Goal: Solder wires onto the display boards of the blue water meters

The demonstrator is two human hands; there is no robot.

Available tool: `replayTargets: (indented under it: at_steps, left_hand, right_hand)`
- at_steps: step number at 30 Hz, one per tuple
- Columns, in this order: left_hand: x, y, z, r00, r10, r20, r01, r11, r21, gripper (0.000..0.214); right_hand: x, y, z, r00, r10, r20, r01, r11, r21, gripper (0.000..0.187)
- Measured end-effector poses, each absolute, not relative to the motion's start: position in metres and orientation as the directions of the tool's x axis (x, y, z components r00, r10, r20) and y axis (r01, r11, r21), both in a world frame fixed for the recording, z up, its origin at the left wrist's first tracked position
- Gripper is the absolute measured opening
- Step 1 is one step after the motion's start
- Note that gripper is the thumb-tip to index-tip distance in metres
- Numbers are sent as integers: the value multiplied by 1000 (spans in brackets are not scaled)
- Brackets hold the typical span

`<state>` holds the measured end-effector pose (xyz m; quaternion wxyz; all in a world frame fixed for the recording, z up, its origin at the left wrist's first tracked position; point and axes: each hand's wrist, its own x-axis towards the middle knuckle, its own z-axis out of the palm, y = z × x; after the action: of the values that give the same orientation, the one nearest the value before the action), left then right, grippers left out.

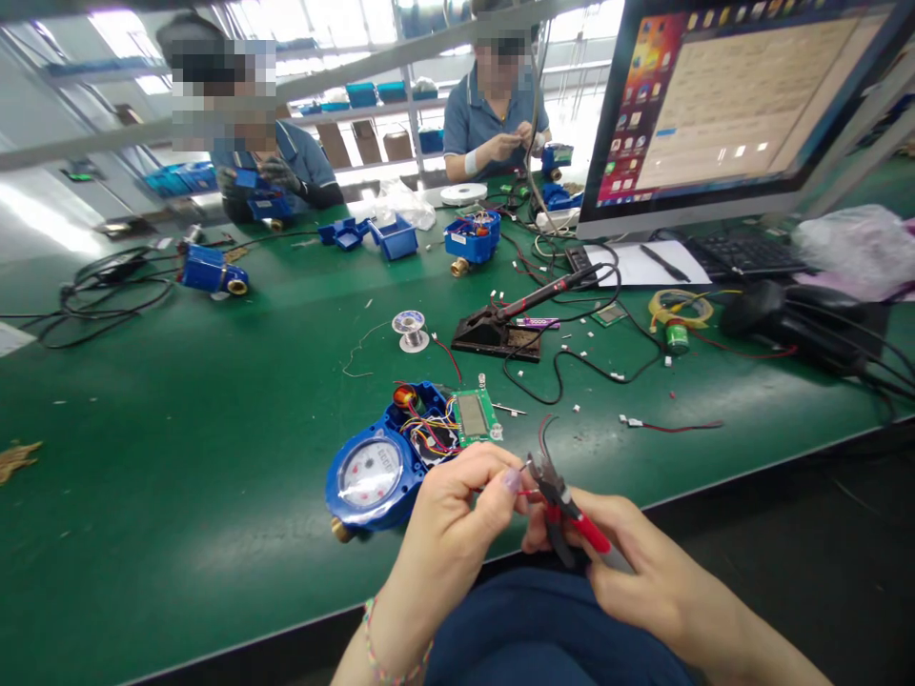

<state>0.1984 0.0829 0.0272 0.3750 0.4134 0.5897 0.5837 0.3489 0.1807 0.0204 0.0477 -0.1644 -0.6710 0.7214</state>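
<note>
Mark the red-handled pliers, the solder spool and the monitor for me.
Red-handled pliers (589,532), head view: red grip.
Solder spool (409,323), head view: top face.
Monitor (736,114), head view: the screen.

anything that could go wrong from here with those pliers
The pliers sit close to the left hand and the red wire, so a slip might pinch a finger. That hand is also beside the blue meter, whose loose wires could snag. The soldering iron has a looped cable that, if caught, might tug it.
</note>
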Motion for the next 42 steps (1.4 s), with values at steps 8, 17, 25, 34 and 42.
replayTargets:
  at_steps: [8,17,25,34,42]
  left_hand:
    - [196,82,20,-345,936,66,37,-57,998,29]
    - [195,81,19,-347,937,40,54,-22,998,28]
    - [195,82,19,-353,935,22,58,-2,998,28]
    - [195,86,23,-365,929,67,65,-46,997,28]
    - [196,85,22,-408,913,-13,129,72,989,34]
  right_hand:
    - [351,178,19,-935,288,-208,202,-50,-978,32]
    - [352,177,21,-929,314,-198,202,-22,-979,33]
    - [348,180,21,-925,314,-216,222,-18,-975,31]
    - [347,179,23,-911,308,-275,280,-28,-959,28]
    - [349,186,8,-833,491,-256,219,-133,-967,41]
